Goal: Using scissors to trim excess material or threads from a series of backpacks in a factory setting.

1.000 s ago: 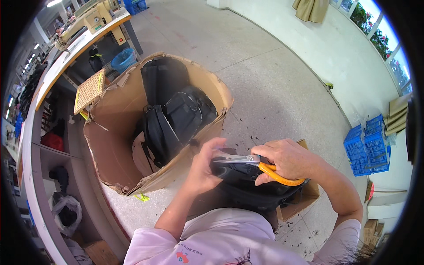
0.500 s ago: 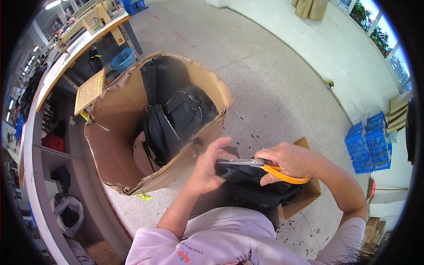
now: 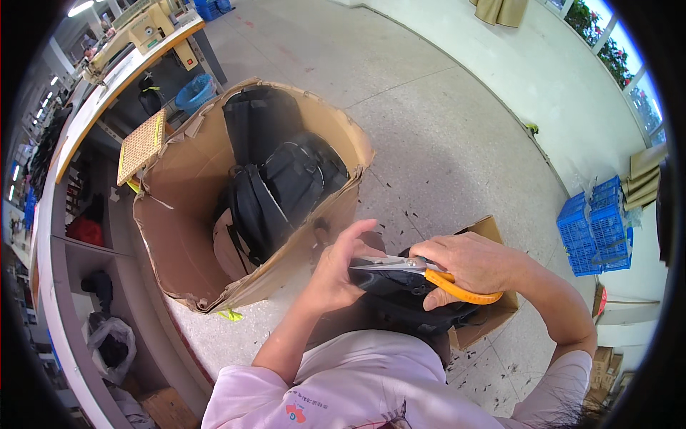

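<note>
My right hand [image 3: 471, 261] is closed around a pair of scissors [image 3: 468, 292] with orange handles. Their metal blades point left across a black bag [image 3: 411, 304] that lies against my lap, and the tips end beside the fingers of my left hand [image 3: 334, 275]. That hand grips the bag's left edge, index finger raised and thumb below the blades. The exact spot between blades and fabric is too small to make out. Just beyond my left hand, a large open cardboard carton [image 3: 179, 236] holds several black backpacks [image 3: 286, 182].
A smaller cardboard box [image 3: 493, 325] stands on the floor behind the bag at right. Dark scraps litter the floor [image 3: 407, 143]. To the left is a bench with a sewing machine [image 3: 143, 32] and a woven stool [image 3: 141, 146]. Blue crates [image 3: 593, 229] stack by the wall.
The scissors and my right hand have shifted only slightly over the bag. My left hand keeps its place at the bag's edge. The whole view has tilted a little.
</note>
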`<action>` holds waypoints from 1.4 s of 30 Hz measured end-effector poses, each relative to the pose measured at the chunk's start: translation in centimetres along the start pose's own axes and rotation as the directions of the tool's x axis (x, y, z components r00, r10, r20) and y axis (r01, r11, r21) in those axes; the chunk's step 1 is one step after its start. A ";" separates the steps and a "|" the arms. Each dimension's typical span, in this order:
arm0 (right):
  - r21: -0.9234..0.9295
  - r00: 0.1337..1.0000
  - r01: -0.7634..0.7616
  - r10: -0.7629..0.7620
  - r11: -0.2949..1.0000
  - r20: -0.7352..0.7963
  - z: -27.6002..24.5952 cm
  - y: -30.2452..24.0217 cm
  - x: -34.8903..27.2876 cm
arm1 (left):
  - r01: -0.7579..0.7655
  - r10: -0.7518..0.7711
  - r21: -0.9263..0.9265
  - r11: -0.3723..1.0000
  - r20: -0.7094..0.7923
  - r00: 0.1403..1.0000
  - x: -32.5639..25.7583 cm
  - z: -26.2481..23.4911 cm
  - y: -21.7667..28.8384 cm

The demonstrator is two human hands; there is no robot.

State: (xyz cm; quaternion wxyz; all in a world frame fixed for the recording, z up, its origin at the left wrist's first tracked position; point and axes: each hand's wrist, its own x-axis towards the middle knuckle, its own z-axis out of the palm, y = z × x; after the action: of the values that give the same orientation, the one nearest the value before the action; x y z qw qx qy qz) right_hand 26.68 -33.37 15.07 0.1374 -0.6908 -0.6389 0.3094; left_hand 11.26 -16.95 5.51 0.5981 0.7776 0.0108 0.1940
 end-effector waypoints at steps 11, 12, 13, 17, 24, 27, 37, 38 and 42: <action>-0.020 0.995 -0.095 0.095 0.995 -0.002 -0.5 0.1 -0.4 | -0.007 0.007 -0.013 1.000 0.011 1.000 0.1 -0.2 0.0; 0.030 0.992 -0.104 0.106 0.994 -0.074 -0.6 0.1 -0.5 | -0.010 0.010 -0.014 1.000 0.005 1.000 0.3 0.0 -0.1; 0.023 0.992 -0.102 0.103 0.995 -0.070 -0.6 0.1 -0.5 | -0.003 0.003 -0.032 0.999 -0.011 1.000 0.6 0.3 -0.2; 0.108 0.960 0.007 0.024 0.994 -0.280 2.0 2.3 -0.4 | 0.086 -0.087 0.065 0.994 0.019 0.996 3.2 2.7 1.7; 0.775 0.741 0.059 0.493 0.629 -0.457 3.9 7.3 -6.9 | -0.020 0.053 0.113 0.993 -0.300 0.952 3.7 -0.5 0.2; 0.780 0.677 0.149 0.513 0.607 -0.528 5.7 10.9 -11.1 | 0.192 -0.335 -0.511 0.838 -0.205 0.920 3.3 -0.3 -5.8; 0.697 0.158 0.436 0.714 0.569 -0.682 10.1 13.5 -16.4 | 0.312 -0.346 -0.658 0.685 0.082 0.935 3.5 6.8 -7.8; 0.698 0.108 0.410 0.728 0.588 -0.677 10.2 13.5 -16.4 | 0.271 -0.350 -0.638 0.721 0.002 0.937 3.6 7.2 -7.3; 0.681 0.063 0.380 0.717 0.627 -0.695 10.2 13.9 -16.1 | 0.261 -0.380 -0.582 0.770 -0.090 0.920 3.9 7.4 -6.2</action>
State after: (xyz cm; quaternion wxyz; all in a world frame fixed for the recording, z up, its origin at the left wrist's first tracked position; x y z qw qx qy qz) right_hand 31.72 -53.04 3.15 0.7504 -0.6572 -0.0703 0.0042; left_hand 18.56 -21.04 -0.69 0.8190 0.5305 0.1477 0.1611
